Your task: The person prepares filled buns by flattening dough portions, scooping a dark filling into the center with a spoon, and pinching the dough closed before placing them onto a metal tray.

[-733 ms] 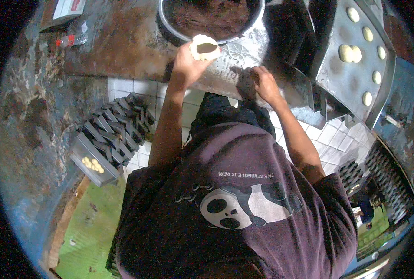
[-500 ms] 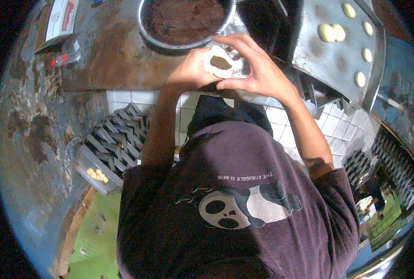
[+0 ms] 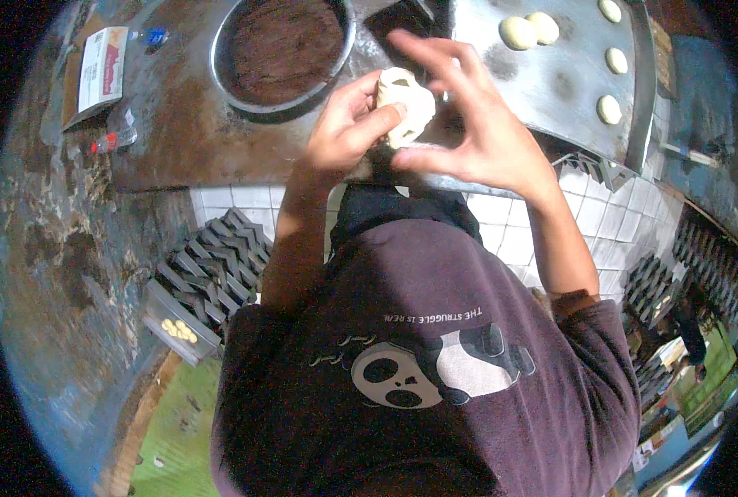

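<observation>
My left hand [image 3: 344, 128] is closed on a piece of pale dough [image 3: 412, 120], its thumb lying across the dough's face. A small dark gap shows near the dough's upper edge. To its right, my right hand [image 3: 497, 137] is open with fingers spread, slightly blurred, the thumb close under the dough; whether it touches cannot be told. Beyond my left hand stands a round metal pan holding dark brown filling [image 3: 282, 50]. Several smooth dough balls [image 3: 518, 33] rest on a metal baking tray [image 3: 564, 87] at the right.
On the worktop's left lie a white and red carton [image 3: 102, 70] and a clear plastic bottle with a red cap [image 3: 114, 142]. Below the worktop's edge, a stack of dark metal racks or trays [image 3: 216, 261] stands left, near a container with pale dough pieces [image 3: 178, 330].
The dough's wide opening, which showed dark filling, is now mostly covered. My left thumb has come over it. My right fingers have lifted away and spread. The whole view has shifted.
</observation>
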Demonstrator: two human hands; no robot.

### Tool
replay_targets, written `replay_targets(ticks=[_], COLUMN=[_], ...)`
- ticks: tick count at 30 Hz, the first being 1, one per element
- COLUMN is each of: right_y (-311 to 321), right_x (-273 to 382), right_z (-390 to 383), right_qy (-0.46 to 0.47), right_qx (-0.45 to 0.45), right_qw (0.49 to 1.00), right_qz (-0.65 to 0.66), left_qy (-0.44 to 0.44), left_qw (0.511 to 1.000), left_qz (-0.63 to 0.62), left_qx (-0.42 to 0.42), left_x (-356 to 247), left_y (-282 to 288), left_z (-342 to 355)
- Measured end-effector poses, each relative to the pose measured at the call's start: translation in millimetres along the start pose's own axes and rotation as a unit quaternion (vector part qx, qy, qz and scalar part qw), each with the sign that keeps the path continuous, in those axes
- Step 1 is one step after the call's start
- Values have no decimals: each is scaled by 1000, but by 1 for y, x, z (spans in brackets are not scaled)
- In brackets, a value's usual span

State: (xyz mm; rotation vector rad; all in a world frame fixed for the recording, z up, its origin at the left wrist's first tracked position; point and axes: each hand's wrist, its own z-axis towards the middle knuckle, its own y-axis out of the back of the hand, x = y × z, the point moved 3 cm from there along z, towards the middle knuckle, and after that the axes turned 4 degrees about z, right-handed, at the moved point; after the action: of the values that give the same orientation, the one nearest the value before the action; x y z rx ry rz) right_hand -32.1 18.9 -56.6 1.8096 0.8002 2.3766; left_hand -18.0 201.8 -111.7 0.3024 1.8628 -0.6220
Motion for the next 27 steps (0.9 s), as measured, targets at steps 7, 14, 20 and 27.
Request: replay_targets(ticks=[7, 14, 20, 27], right_y=[38, 53, 55, 70], right_x=[-11, -18, -30, -22], right_z=[-8, -24, -30, -35], right_qy=[-12, -45, -60, -133], right_qx=[-4, -49, -64, -106], right_qw=[1000, 995, 996, 980], right_qz=[-24, 73, 18, 103], left_qy=[43, 50, 45, -12], left_qw=[995, 993, 979, 995], left_qz=[-87, -63, -193, -54], left_qx=[-26, -85, -53, -79], left_x=[5, 13, 22, 17], left_y=[-29, -59, -66, -77], left_z=[18, 23, 25, 34])
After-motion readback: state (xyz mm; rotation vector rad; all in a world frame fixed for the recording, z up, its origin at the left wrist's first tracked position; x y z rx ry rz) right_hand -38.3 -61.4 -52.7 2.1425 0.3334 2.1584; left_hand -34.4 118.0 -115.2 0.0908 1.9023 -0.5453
